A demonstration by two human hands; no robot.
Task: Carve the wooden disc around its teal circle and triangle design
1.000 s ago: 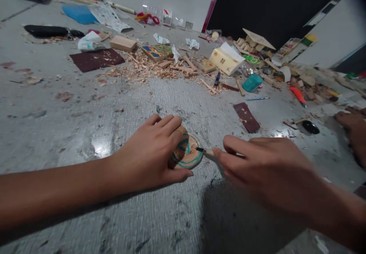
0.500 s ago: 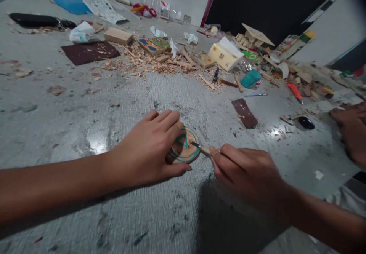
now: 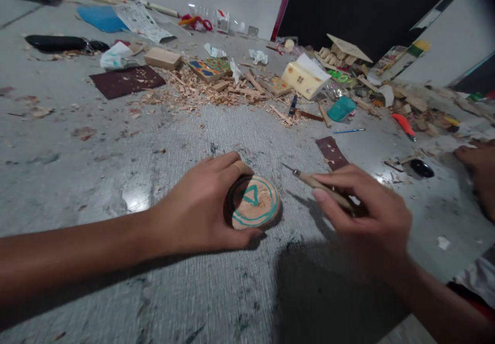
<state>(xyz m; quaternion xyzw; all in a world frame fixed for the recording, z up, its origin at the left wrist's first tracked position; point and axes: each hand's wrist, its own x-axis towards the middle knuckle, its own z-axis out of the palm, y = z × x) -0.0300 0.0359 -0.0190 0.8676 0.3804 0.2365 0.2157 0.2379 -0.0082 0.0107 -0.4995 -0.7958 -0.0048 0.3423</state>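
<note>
A round wooden disc [image 3: 266, 211] lies on the grey floor, marked with green rings and a green triangle. Loose shavings rest on its carved face. My left hand [image 3: 204, 199] curls round the disc's left side, fingers at the far edge and thumb at the near edge. In my right hand [image 3: 367, 215] is a wood carving tool [image 3: 315, 183] with a pale wooden handle and a thin metal blade. Its tip points up and left, in the air to the right of the disc and apart from it.
Wood shavings [image 3: 216, 94] spread across the floor ahead, with a brown sandpaper sheet [image 3: 127, 81] and a wooden block [image 3: 163, 58] beside them. Another brown sheet [image 3: 331, 151] lies beyond my right hand. A toy house [image 3: 303, 78] stands farther back. Someone's foot [image 3: 479, 174] is at the right.
My right hand has drawn the carving tool up and right, off the disc. My left hand has opened slightly round the disc, baring more of its face.
</note>
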